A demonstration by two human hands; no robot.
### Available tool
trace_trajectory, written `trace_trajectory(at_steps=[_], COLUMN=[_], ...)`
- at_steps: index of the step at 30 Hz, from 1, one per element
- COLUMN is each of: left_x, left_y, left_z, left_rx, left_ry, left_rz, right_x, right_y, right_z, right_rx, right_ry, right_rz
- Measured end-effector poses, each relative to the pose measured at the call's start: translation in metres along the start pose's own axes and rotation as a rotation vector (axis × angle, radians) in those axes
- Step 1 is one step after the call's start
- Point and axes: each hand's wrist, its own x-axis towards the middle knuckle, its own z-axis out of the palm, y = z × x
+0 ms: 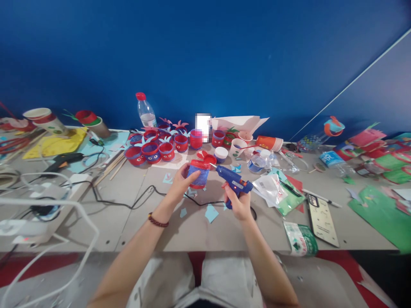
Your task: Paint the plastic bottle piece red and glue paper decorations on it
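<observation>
My left hand (184,183) is closed around a small blue and red cup (199,177) held over the table. In my right hand (237,202) is a blue hot glue gun (231,177), its nozzle pointing left at the cup's red rim and touching or nearly touching it. A black cord runs left from the glue gun along the table. Just behind the cup, a red round piece (209,159) and a white-topped jar (221,154) stand close together. Blue paper scraps (211,213) lie beneath my hands.
Several red and blue cups with eyes (150,153) stand at the back, beside a plastic bottle (147,112). Left are a black glue gun (66,160) and a power strip (54,218). Right are orange paper cups (269,142), a phone (322,220) and green paper (380,214).
</observation>
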Motion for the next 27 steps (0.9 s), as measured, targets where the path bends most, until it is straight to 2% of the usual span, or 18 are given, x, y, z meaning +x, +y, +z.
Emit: trace_trajectory(at_steps=[17,27], left_x=[0.0033,0.0021], left_y=[-0.0045,-0.0052], left_z=[0.0000,-0.0011], left_rx=[-0.084,-0.066], left_ry=[0.034,0.000], left_rz=[-0.027,-0.014], right_x=[-0.0001,0.0007], right_y=[0.0012,0.0007], right_z=[-0.0005,0.0004], right_rx=[0.005,0.003], right_ry=[-0.042,0.005], right_rz=[0.005,0.005])
